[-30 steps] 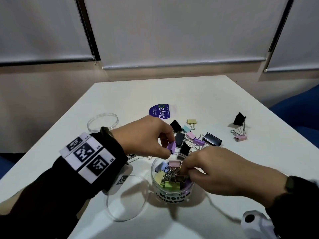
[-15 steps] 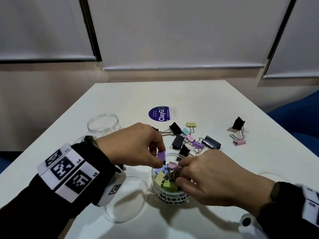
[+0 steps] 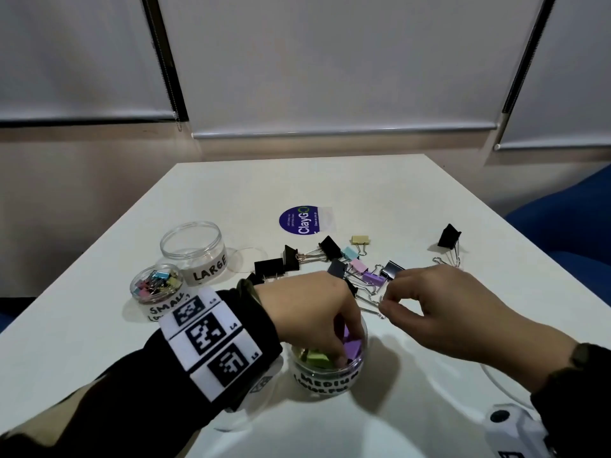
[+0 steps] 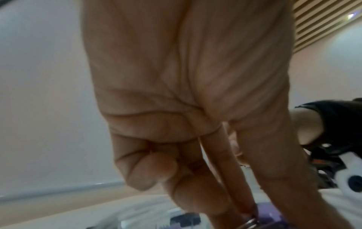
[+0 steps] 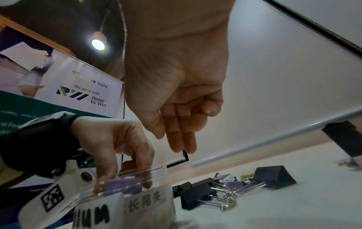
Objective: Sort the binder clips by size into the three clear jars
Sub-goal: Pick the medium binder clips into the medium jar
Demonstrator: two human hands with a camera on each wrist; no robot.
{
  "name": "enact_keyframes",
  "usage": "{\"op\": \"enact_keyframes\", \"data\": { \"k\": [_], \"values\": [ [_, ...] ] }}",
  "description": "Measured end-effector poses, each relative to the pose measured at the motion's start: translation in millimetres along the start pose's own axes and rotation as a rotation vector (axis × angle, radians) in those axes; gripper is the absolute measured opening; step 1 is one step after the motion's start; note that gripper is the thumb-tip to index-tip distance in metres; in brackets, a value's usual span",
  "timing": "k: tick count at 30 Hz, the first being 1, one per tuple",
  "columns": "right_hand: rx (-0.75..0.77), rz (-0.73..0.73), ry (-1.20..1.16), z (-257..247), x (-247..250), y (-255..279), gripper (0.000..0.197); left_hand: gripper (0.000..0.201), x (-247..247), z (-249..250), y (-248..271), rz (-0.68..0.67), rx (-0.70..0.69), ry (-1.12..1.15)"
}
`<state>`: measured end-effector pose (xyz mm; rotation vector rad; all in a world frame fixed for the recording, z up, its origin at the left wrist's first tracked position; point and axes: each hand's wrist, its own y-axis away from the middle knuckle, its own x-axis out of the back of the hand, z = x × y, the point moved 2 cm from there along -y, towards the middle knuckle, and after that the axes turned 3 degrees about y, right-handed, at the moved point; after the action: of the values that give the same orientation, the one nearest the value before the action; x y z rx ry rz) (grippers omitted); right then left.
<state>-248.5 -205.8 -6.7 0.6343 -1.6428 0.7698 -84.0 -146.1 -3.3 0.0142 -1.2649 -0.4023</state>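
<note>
The clear jar labelled MEDIUM (image 3: 325, 380) stands near the table's front and holds several coloured clips. My left hand (image 3: 344, 355) reaches down into it and pinches a purple clip (image 3: 352, 347) between thumb and fingers. The right wrist view shows the same purple clip (image 5: 123, 186) inside the jar (image 5: 125, 206). My right hand (image 3: 388, 300) hovers just right of the jar over the loose clips (image 3: 373, 277), fingers relaxed and holding nothing (image 5: 184, 145). The LARGE jar (image 3: 193, 249) is empty. The SMALL jar (image 3: 155, 289) holds several tiny clips.
Black and pastel clips lie scattered behind the medium jar, with one black clip (image 3: 448, 236) apart at the right. A round purple sticker (image 3: 302, 219) lies farther back. Clear lids lie beside the large jar (image 3: 246, 259) and at the front right (image 3: 496, 375).
My left hand has gone down into the medium jar with the purple clip. My right hand has left the jar and moved up and right, over the loose clips.
</note>
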Motion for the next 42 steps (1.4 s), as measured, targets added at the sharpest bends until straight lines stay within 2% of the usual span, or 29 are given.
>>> {"op": "enact_keyframes", "data": {
  "k": [3, 5, 7, 9, 11, 12, 14, 17, 19, 22, 29, 32, 39, 42],
  "values": [
    [-0.086, 0.023, -0.010, 18, 5, -8, 0.019, 0.035, -4, 0, -1, 0.002, 0.011, -0.040],
    [-0.166, -0.041, 0.003, 39, 9, -17, 0.017, 0.031, 1, -2, 2, 0.049, 0.044, -0.032],
    [-0.231, -0.137, 0.035, 56, 9, -28, 0.024, 0.032, 7, -5, 7, 0.141, 0.082, -0.069],
    [-0.254, -0.199, 0.057, 67, 8, -37, 0.029, 0.057, 7, -7, 12, 0.170, 0.176, -0.131],
    [-0.227, -0.217, 0.068, 67, 5, -47, 0.026, 0.089, -1, -9, 16, 0.113, 0.293, -0.174],
    [-0.204, -0.222, 0.070, 64, 3, -53, 0.023, 0.098, -5, -9, 17, 0.073, 0.334, -0.189],
    [-0.146, -0.244, 0.059, 56, -3, -64, 0.016, 0.101, -7, -8, 17, 0.033, 0.368, -0.192],
    [-0.061, -0.295, 0.059, 43, -17, -78, 0.027, 0.101, -4, -10, 17, -0.005, 0.295, -0.124],
    [-0.020, -0.303, 0.094, 37, -25, -85, 0.033, 0.109, -2, -12, 20, -0.037, 0.216, -0.034],
    [-0.002, -0.321, 0.150, 36, -35, -91, 0.027, 0.122, 0, -17, 26, -0.009, 0.193, 0.051],
    [-0.050, -0.283, 0.179, 36, -38, -97, 0.013, 0.112, -10, -24, 26, 0.023, 0.227, 0.138],
    [-0.061, -0.268, 0.197, 34, -40, -96, 0.015, 0.111, -10, -26, 24, 0.018, 0.235, 0.157],
    [-0.132, -0.221, -0.027, 38, -27, -92, 0.017, 0.107, -13, -31, 22, 0.009, 0.255, 0.240],
    [-0.285, -0.240, -0.342, 41, -21, -88, 0.028, 0.106, -14, -33, 21, 0.010, 0.257, 0.259]
  ]
}}
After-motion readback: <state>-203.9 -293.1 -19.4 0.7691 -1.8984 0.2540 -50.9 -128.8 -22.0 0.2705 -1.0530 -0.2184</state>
